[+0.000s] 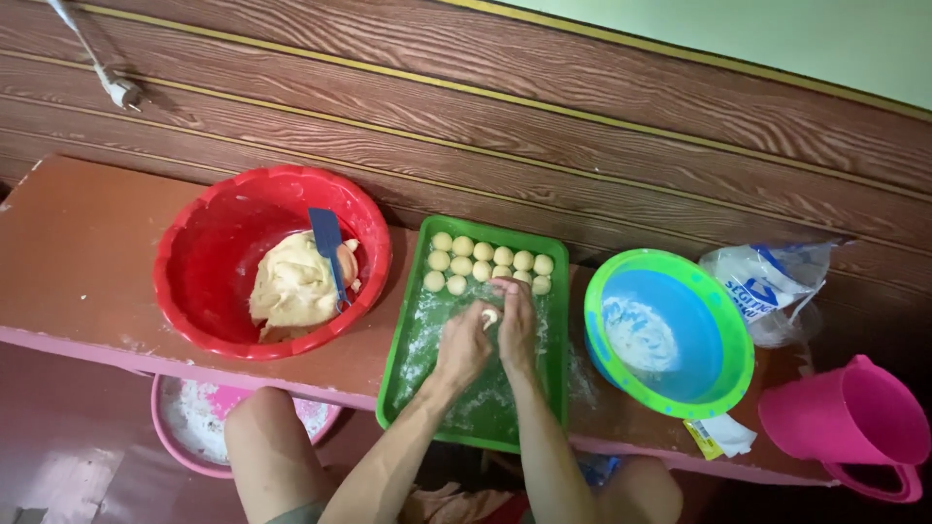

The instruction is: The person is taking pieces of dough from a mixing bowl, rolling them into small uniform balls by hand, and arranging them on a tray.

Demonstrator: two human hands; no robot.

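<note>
Low brown bench [87,252] | both hands [490,330] over green tray [553,388], fingers cupped round dough lump [490,315] | looked soft, sticky, light; best cradled in palms, not pinched | rolled balls [485,262] at tray's far end

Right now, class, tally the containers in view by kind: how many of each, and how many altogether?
Bowls: 3 (red bowl, blue bowl with a green rim, pink bowl under the bench)
Trays: 1 (green tray)
Jugs: 1 (pink jug)
Total: 5

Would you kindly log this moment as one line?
hands: left, right rolling dough piece | over green tray | dough balls rowed
</note>
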